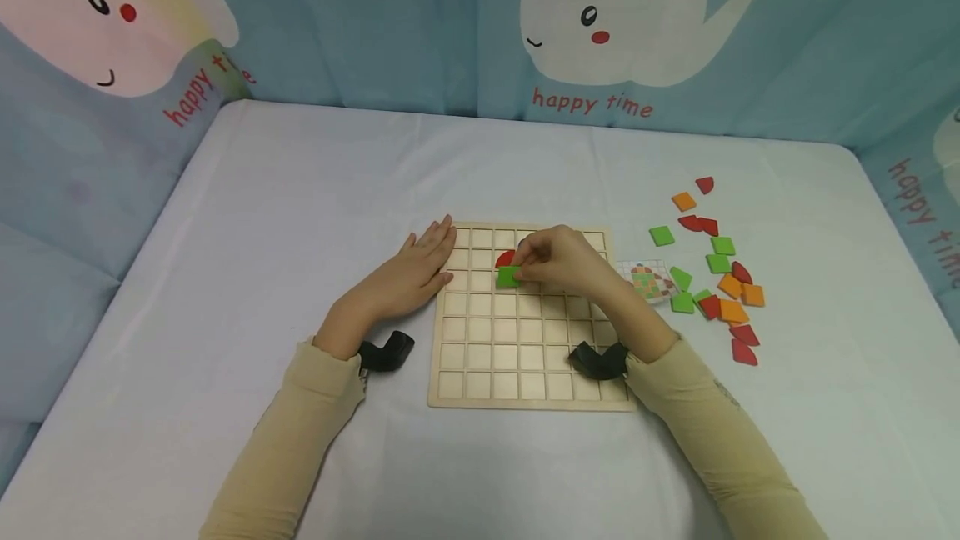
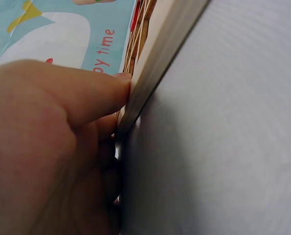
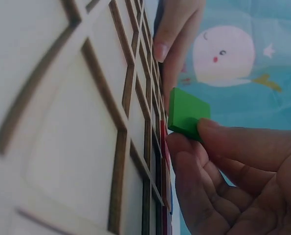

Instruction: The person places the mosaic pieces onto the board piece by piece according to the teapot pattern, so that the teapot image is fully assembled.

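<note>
Head cam has the green tile (image 1: 507,277) sitting pretty much mid-frame, pinched between the thumb and fingers of the right hand (image 1: 558,259), over the upper part of a wooden grid board (image 1: 504,354). From the right wrist cam the tile is tilted and looks just off the board's surface, with the grip pretty narrow, basically just the tile's thickness. A red piece (image 1: 505,258) with a curved edge lies on the board right behind the tile, partly covered by it.

Left hand (image 1: 417,267) is at the board's left edge, fingers fairly straight with the thumb spread away from them. Left wrist cam shows the thumb tip against the board's side; the other fingers are too dark there to read well.

Just beside the board's right edge there's a printed card (image 1: 651,282) with a coloured pattern on a grid, and past that a loose scatter of green, orange (image 1: 683,202) and red pieces, some touching or overlapping. It's all on a white tablecloth (image 1: 300,173), with a blue curtain (image 1: 405,32) behind that has whales and "happy time" printed on it.
</note>
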`<state>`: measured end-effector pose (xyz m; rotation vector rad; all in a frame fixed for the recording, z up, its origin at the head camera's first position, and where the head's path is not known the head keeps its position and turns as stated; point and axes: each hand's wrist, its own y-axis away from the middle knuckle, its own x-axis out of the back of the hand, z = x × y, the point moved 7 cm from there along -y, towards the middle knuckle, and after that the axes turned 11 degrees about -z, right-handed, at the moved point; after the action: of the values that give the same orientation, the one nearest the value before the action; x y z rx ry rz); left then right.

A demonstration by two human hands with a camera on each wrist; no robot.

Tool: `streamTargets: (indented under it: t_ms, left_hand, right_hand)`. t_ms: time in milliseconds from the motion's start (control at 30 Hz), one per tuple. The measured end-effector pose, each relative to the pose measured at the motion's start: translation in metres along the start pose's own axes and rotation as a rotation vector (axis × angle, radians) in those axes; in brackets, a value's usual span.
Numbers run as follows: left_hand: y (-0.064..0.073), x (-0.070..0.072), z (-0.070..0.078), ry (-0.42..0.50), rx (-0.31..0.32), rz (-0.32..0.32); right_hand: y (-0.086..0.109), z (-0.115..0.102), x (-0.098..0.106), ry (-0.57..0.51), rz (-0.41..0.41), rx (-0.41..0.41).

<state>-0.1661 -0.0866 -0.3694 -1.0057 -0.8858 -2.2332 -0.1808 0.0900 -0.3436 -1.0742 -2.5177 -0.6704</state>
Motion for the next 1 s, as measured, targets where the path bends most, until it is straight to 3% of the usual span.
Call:
streamTargets:
  t_ms: [500, 1000]
  left_hand:
    - [0.000, -0.001, -0.002, 0.000, 0.001, -0.008]
    - [0.002, 0.001, 0.000, 0.008, -0.008, -0.008]
  right_hand:
    - [-0.004, 0.010, 0.000, 0.031, -0.041, -0.042]
    - [-0.005, 0.006, -0.002, 0.093, -0.042, -0.045]
